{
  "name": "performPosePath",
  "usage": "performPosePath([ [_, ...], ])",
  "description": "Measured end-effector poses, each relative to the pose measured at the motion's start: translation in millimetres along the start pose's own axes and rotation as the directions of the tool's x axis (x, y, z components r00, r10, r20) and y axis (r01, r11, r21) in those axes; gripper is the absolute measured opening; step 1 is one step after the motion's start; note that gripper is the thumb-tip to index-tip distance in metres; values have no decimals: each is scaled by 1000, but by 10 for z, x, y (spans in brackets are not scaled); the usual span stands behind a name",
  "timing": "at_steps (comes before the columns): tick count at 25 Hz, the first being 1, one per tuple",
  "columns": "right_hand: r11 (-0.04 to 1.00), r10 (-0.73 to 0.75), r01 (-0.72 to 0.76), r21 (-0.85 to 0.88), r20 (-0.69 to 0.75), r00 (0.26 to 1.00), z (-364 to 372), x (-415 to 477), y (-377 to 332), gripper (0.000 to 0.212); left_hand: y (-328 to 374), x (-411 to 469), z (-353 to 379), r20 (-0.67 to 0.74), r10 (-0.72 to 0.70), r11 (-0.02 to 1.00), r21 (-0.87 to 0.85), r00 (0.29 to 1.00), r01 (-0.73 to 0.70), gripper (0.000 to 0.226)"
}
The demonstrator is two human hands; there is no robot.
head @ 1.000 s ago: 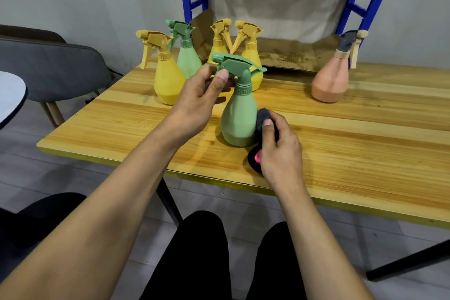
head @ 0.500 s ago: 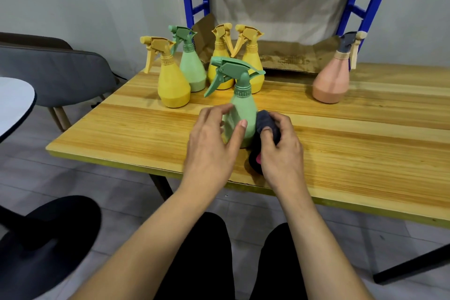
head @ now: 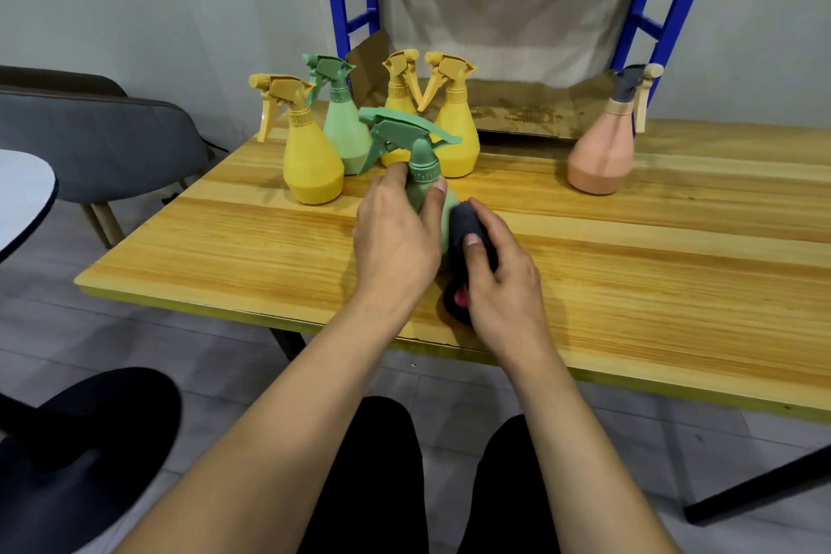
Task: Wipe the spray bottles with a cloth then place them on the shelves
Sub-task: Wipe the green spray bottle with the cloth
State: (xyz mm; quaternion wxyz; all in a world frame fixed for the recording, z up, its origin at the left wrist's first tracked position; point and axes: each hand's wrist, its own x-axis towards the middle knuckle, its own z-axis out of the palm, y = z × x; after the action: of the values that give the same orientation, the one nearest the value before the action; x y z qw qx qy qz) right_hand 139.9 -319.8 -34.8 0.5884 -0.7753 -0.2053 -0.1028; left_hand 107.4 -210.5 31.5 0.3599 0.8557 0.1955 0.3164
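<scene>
While the left hand (head: 395,234) grips the upright green spray bottle's (head: 420,166) neck, the right hand (head: 499,283) presses the dark cloth (head: 465,223) against its right side.

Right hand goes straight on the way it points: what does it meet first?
Right hand grips the cloth; straight ahead stands the near green bottle, which the cloth seems to touch, though depth is unclear.

L hand (head: 395,238) is off the trigger head of the green spray bottle (head: 420,148), where it pinched 1 s ago. It drops to the body at 0.5 s ago, fingers spread, & now wraps the neck, thumb on the right side, forefinger on the left, by the collar.
</scene>
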Motion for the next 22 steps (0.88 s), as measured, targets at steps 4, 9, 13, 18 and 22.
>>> performPosePath([
  [4,929,190,-152,337,-82,978,-58,141,-19,34,67,-20,-63,-6,39,981,-189,999,-39,32],
  [9,478,584,-424,769,82,807,-112,219,-155,29,183,-45,-115,-3,105,954,-282,995,-101,32],
  [13,625,563,-506,594,105,819,-111,246,-224,38,127,-16,-163,27,122,947,-301,992,-109,36],
  [18,738,545,-535,412,105,832,-149,231,-180,51,27,15,-213,44,151,948,-288,988,-133,38],
  [22,965,259,-261,12,-190,947,-124,196,-119,43,-41,42,-198,106,193,957,-241,975,-164,35],
])
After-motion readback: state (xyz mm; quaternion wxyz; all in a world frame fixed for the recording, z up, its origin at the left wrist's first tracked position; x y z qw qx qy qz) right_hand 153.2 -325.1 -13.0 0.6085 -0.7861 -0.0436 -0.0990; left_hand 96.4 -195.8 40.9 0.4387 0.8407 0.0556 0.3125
